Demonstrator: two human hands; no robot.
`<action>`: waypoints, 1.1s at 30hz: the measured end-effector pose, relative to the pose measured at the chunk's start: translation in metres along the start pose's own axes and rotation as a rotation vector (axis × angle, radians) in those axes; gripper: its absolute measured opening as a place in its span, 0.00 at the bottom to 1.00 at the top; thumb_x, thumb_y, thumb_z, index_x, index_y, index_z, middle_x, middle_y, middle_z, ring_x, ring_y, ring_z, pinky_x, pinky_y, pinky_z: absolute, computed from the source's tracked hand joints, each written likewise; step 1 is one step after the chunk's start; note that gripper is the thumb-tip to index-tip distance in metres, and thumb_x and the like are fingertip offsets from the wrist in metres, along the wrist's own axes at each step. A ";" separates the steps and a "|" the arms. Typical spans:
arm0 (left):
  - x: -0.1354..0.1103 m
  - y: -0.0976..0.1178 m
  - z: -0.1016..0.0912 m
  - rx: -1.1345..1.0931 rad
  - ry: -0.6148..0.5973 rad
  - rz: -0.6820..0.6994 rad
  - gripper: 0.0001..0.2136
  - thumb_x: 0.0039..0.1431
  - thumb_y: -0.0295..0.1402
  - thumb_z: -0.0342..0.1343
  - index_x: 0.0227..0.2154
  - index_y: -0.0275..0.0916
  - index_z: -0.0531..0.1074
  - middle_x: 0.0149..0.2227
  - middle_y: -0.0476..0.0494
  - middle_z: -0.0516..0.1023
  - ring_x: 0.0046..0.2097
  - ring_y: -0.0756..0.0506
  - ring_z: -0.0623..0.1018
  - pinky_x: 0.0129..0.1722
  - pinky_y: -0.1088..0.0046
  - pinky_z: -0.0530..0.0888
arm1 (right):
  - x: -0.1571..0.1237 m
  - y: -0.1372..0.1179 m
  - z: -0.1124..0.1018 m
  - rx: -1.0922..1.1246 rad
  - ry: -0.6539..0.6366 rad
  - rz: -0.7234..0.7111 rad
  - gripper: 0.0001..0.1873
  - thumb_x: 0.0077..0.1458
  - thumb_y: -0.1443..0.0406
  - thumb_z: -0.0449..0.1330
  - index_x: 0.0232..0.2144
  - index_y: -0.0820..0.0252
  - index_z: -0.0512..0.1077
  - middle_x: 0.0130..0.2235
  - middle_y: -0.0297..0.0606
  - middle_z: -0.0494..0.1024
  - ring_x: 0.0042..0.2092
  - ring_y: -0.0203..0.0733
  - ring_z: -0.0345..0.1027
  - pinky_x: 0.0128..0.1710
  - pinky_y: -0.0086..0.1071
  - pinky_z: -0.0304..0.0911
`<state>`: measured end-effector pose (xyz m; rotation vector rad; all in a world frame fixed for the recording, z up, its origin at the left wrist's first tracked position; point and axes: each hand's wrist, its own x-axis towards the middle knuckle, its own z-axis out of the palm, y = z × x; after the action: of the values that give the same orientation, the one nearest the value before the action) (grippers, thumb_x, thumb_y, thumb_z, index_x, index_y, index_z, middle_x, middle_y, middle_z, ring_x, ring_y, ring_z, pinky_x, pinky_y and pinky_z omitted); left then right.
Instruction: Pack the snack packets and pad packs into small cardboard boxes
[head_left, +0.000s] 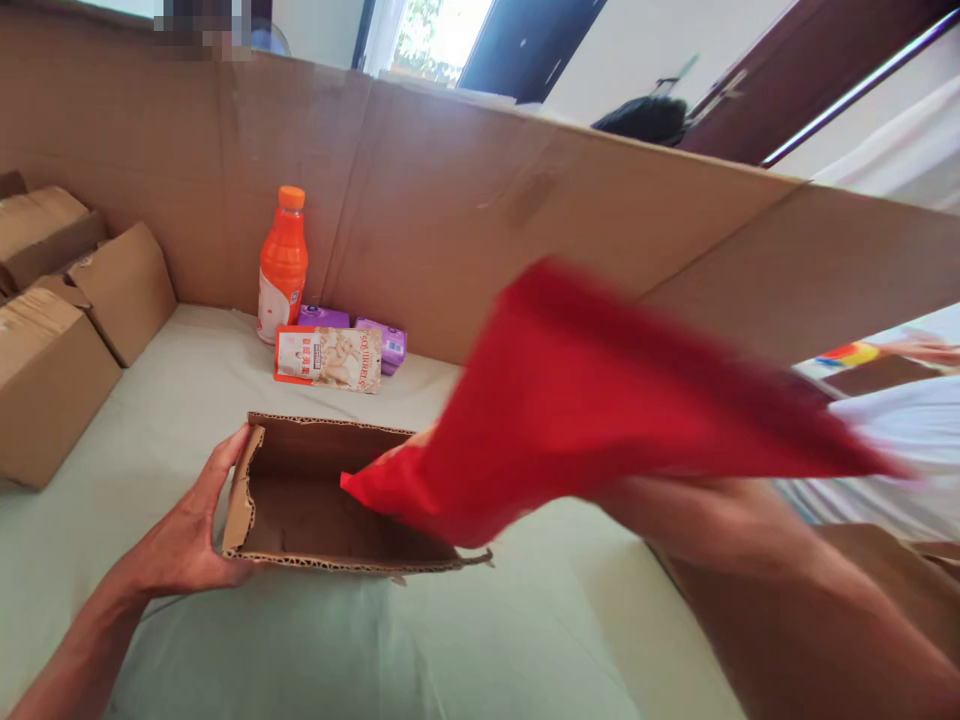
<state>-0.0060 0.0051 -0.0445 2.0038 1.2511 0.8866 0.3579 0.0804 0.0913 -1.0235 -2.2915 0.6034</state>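
Head view: blurred red fabric (pixel 555 410)

There is one open carton (pixel 319 450). Beyond it are one orange bottle (pixel 283 262), one printed pouch (pixel 328 358) and two purple packs (pixel 324 316) (pixel 394 347). One red item (pixel 555 410), blurred, reaches over its right end. To its left are at least two cardboard boxes (pixel 52 390) (pixel 126 292); they overlap, so the exact count is unclear.

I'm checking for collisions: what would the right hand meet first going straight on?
Probably the open cardboard box, though the red item hides most of the right hand, so depth is unclear.
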 end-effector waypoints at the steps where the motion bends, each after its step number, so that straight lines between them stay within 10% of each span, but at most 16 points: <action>1: 0.000 0.001 0.000 0.002 -0.002 -0.001 0.50 0.58 0.49 0.63 0.73 0.50 0.34 0.75 0.35 0.41 0.73 0.28 0.53 0.69 0.44 0.59 | 0.003 -0.010 0.007 0.029 -0.110 -0.008 0.17 0.64 0.47 0.52 0.40 0.45 0.76 0.33 0.37 0.82 0.33 0.48 0.77 0.31 0.39 0.74; 5: 0.000 0.004 -0.001 -0.004 0.002 0.024 0.51 0.57 0.47 0.65 0.73 0.47 0.35 0.75 0.34 0.43 0.73 0.29 0.53 0.70 0.47 0.58 | 0.034 -0.044 0.047 -0.152 -0.494 0.012 0.16 0.56 0.70 0.57 0.45 0.54 0.78 0.41 0.38 0.85 0.39 0.45 0.79 0.37 0.33 0.70; 10: 0.003 0.007 0.000 0.019 0.005 0.025 0.51 0.56 0.44 0.66 0.73 0.46 0.36 0.74 0.33 0.45 0.73 0.30 0.55 0.70 0.49 0.59 | 0.072 -0.057 0.099 -0.634 -0.873 -0.039 0.12 0.55 0.74 0.57 0.38 0.64 0.81 0.37 0.49 0.85 0.39 0.52 0.80 0.35 0.35 0.67; 19: 0.005 0.001 -0.001 0.015 -0.009 0.034 0.51 0.56 0.43 0.65 0.73 0.46 0.35 0.74 0.33 0.46 0.72 0.29 0.56 0.70 0.48 0.59 | 0.086 -0.052 0.148 -0.567 -0.995 -0.122 0.14 0.65 0.66 0.56 0.45 0.64 0.80 0.44 0.48 0.84 0.42 0.49 0.80 0.38 0.35 0.68; 23: 0.006 -0.002 -0.002 0.013 -0.003 0.029 0.52 0.57 0.47 0.65 0.73 0.48 0.34 0.74 0.33 0.44 0.72 0.27 0.55 0.69 0.45 0.60 | 0.066 -0.048 0.104 -0.373 -0.806 -0.115 0.18 0.62 0.60 0.62 0.51 0.62 0.77 0.48 0.48 0.83 0.46 0.52 0.78 0.42 0.38 0.70; 28: -0.003 0.002 0.001 0.075 0.068 0.047 0.49 0.59 0.46 0.64 0.73 0.52 0.35 0.75 0.37 0.40 0.74 0.28 0.50 0.69 0.43 0.59 | -0.010 -0.022 0.032 -0.147 -0.113 0.061 0.16 0.67 0.58 0.54 0.49 0.53 0.78 0.45 0.42 0.84 0.44 0.46 0.79 0.40 0.36 0.73; 33: -0.021 0.016 0.009 0.159 0.196 0.075 0.42 0.61 0.43 0.61 0.72 0.53 0.43 0.75 0.39 0.46 0.73 0.29 0.54 0.69 0.41 0.59 | -0.062 0.022 0.030 -0.105 0.236 0.331 0.18 0.62 0.55 0.58 0.50 0.53 0.76 0.48 0.45 0.83 0.41 0.47 0.79 0.31 0.36 0.74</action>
<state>0.0022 -0.0215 -0.0422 2.1419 1.3998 1.0712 0.3846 0.0408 0.0375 -1.4602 -1.9804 0.4642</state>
